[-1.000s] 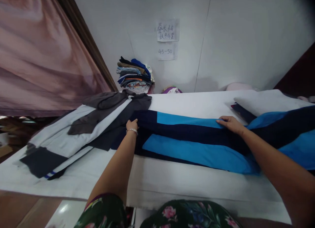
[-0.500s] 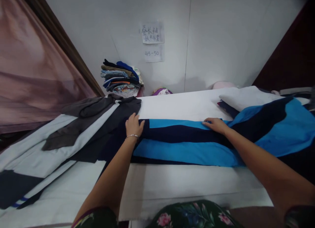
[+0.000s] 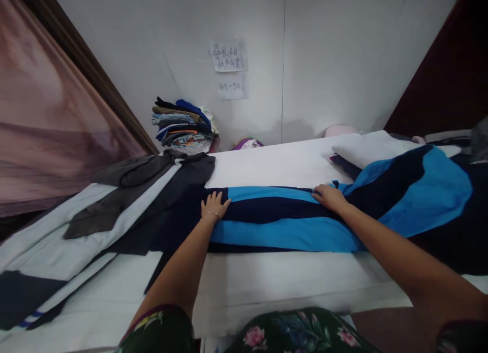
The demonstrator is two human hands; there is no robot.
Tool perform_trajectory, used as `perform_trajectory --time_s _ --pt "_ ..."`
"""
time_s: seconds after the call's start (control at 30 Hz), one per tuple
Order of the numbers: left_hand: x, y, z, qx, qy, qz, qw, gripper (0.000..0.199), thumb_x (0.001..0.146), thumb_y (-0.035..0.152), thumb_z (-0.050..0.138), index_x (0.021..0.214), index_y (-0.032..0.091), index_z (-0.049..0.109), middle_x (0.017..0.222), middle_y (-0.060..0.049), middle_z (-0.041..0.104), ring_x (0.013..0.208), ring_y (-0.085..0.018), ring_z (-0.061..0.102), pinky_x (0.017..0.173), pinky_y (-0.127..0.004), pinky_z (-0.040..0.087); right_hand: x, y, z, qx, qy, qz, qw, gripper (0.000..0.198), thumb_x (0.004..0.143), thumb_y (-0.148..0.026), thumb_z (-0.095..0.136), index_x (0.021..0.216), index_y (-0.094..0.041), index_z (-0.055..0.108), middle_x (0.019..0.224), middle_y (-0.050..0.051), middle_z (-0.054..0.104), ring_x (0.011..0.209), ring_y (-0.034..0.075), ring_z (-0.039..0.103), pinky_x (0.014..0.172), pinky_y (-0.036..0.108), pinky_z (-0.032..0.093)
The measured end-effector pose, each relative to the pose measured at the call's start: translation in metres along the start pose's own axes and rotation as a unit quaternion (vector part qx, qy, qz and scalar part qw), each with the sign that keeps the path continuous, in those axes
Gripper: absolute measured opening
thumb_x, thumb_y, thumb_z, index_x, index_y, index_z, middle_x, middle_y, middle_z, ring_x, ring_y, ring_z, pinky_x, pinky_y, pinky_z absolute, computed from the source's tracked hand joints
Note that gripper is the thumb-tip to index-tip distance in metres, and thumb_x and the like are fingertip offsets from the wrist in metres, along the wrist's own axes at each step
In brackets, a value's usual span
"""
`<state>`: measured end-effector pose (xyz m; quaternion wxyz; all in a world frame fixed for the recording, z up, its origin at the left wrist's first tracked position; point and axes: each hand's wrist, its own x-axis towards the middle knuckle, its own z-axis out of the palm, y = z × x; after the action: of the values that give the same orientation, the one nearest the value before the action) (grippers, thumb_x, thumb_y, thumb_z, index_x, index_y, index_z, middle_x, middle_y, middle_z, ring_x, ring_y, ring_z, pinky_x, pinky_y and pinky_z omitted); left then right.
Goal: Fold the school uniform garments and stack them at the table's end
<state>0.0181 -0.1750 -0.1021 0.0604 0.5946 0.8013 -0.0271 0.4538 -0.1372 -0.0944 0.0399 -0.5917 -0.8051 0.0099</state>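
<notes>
A bright blue and navy jacket (image 3: 274,232) lies lengthwise across the white-covered table, its right part bunched and raised. My left hand (image 3: 214,205) rests on the navy part at its left, palm down with fingers spread. At the upper edge, my right hand (image 3: 328,197) has its fingers curled together on the blue fabric, pinching it. Left of the jacket, a dark grey and pale garment (image 3: 76,241) is spread out, overlapping or touching the navy cloth. My right forearm crosses over the jacket and hides some of it.
Against the wall stands a stack of folded clothes (image 3: 183,124). Two paper notes (image 3: 231,71) hang above. White cloth (image 3: 366,149) and other dark items lie at the far right. A pinkish curtain (image 3: 57,104) borders the left side.
My left hand has flattened, spreading its fingers on the navy cloth. My right hand has stayed at the upper edge, fingers more curled. The view has shifted slightly.
</notes>
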Motion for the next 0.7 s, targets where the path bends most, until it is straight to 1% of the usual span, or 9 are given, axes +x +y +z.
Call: perform_trajectory --time_s 0.07,0.17,0.23,0.27,0.37,0.43,0.53,0.6,0.7 --pt "0.002 0.002 -0.006 0.005 -0.014 -0.002 1.000 0.073 0.087 0.063 0.024 0.146 0.020 0.030 0.154 -0.009 0.021 0.141 -0.029 0.018 0.110 -0.054 0.018 0.001 0.002 -0.001 0.037 0.028 -0.007 0.999 0.033 0.093 -0.036 0.039 0.102 -0.019 0.066 0.102 0.008 0.067 0.095 0.021 0.060 0.079 0.028 0.042" --pt "0.006 0.003 -0.011 0.014 -0.008 0.004 1.000 0.072 0.085 0.062 0.030 0.143 0.019 0.035 0.153 -0.012 0.024 0.139 -0.033 0.021 0.108 -0.057 0.019 0.001 0.001 0.000 0.082 0.070 -0.066 0.992 0.039 0.095 -0.038 0.034 0.104 -0.018 0.066 0.105 0.009 0.067 0.101 0.021 0.058 0.089 0.030 0.039" --pt "0.008 0.003 -0.009 0.011 0.018 0.026 0.999 0.070 0.086 0.061 0.029 0.143 0.021 0.036 0.153 -0.011 0.025 0.140 -0.032 0.019 0.109 -0.059 0.017 0.000 -0.003 0.003 0.086 0.062 -0.106 0.989 0.040 0.095 -0.040 0.035 0.109 -0.019 0.065 0.112 0.010 0.066 0.106 0.023 0.057 0.092 0.033 0.037" --pt "0.008 0.002 -0.007 0.004 0.025 0.034 0.999 0.069 0.087 0.061 0.027 0.143 0.022 0.035 0.153 -0.010 0.024 0.141 -0.031 0.018 0.109 -0.058 0.015 -0.001 -0.006 0.005 0.083 0.053 -0.113 0.989 0.039 0.094 -0.040 0.036 0.111 -0.019 0.065 0.116 0.010 0.065 0.109 0.024 0.056 0.093 0.035 0.037" --pt "0.008 -0.003 0.002 -0.017 0.012 0.024 0.999 0.069 0.087 0.061 0.025 0.145 0.023 0.031 0.154 -0.009 0.021 0.141 -0.030 0.017 0.110 -0.058 0.015 -0.001 -0.007 0.008 0.094 0.025 -0.114 0.989 0.040 0.093 -0.041 0.037 0.113 -0.020 0.064 0.120 0.009 0.063 0.110 0.024 0.056 0.093 0.036 0.038" --pt "0.009 -0.006 0.006 -0.023 0.006 0.014 1.000 0.069 0.087 0.060 0.027 0.146 0.023 0.030 0.154 -0.009 0.019 0.141 -0.030 0.016 0.110 -0.057 0.015 0.003 0.001 0.003 0.105 0.011 -0.088 0.990 0.042 0.095 -0.040 0.030 0.110 -0.021 0.065 0.115 0.006 0.065 0.107 0.021 0.058 0.091 0.032 0.040" --pt "0.010 -0.007 0.007 -0.020 0.003 0.017 1.000 0.068 0.087 0.059 0.029 0.146 0.024 0.030 0.154 -0.009 0.020 0.141 -0.030 0.016 0.110 -0.057 0.017 0.015 0.029 -0.009 0.072 0.007 0.010 0.997 0.043 0.096 -0.035 0.027 0.114 -0.020 0.063 0.118 0.007 0.064 0.111 0.020 0.055 0.092 0.030 0.040" --pt "0.010 -0.006 0.006 -0.016 0.005 0.018 1.000 0.068 0.087 0.059 0.029 0.146 0.024 0.030 0.154 -0.009 0.020 0.141 -0.030 0.016 0.110 -0.057 0.017 0.022 0.052 -0.016 0.044 -0.004 0.071 0.996 0.039 0.092 -0.033 0.037 0.117 -0.017 0.062 0.121 0.011 0.062 0.114 0.024 0.054 0.093 0.033 0.040" --pt "0.008 -0.006 0.005 -0.010 0.008 0.015 1.000 0.069 0.088 0.059 0.027 0.146 0.022 0.029 0.154 -0.009 0.019 0.141 -0.029 0.015 0.111 -0.056 0.016 0.029 0.078 -0.018 0.022 -0.053 0.122 0.991 0.034 0.084 -0.036 0.051 0.106 -0.015 0.068 0.110 0.014 0.067 0.103 0.027 0.060 0.084 0.034 0.045"
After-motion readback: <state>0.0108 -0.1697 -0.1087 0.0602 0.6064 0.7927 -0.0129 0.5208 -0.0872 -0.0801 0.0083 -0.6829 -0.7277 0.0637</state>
